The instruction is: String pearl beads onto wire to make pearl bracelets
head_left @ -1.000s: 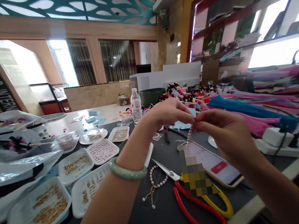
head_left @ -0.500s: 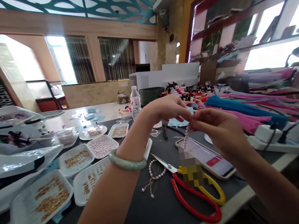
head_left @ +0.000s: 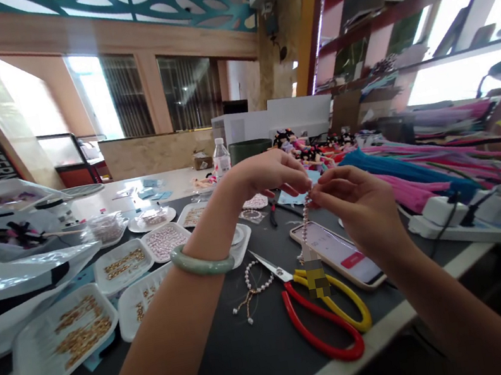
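Hands (head_left: 363,202) pinching beaded strand (head_left: 306,220), scissors (head_left: 289,283) reaching pale table edge (head_left: 398,320), dark tabletop (head_left: 247,367) space left of scissors

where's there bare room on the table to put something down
Widest patch: dark tabletop on the near side of the bracelet, between left forearm and scissors. A smaller gap separates scissor blades from phone. Crowded: trays at left, pink and blue bundles at right.
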`<state>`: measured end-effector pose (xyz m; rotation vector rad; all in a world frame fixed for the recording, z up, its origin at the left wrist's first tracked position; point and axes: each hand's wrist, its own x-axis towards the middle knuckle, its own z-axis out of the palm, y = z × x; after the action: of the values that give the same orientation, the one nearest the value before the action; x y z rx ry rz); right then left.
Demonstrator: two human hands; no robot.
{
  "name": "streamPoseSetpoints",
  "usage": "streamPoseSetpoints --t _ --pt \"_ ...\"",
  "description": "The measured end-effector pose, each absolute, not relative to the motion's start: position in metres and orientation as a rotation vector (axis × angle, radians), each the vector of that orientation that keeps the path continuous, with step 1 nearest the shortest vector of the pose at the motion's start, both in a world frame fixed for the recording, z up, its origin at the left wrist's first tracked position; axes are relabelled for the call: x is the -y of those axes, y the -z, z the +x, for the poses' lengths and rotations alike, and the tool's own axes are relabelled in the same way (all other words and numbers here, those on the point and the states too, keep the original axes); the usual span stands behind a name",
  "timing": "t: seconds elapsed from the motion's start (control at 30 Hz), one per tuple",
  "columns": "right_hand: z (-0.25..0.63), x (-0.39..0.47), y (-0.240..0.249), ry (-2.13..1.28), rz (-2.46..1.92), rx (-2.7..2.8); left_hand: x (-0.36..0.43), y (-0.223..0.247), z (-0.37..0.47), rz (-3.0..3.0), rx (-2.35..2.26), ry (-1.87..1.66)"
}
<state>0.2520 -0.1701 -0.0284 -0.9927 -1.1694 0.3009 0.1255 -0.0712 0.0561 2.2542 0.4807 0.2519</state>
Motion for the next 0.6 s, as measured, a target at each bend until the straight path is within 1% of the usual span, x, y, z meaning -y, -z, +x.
streamPoseSetpoints --t 0.27,0.6 --pt "0.2501 0.1723 0.0276 -0.217 -1.017 1.206 0.0736 -0.0595 0.1221 2.285 -0.455 -0.231" --pt "0.25 0.1698 0.0307 -0.197 -1.022 1.239 0.0698 -0.0572 0.127 2.284 -0.458 -0.214"
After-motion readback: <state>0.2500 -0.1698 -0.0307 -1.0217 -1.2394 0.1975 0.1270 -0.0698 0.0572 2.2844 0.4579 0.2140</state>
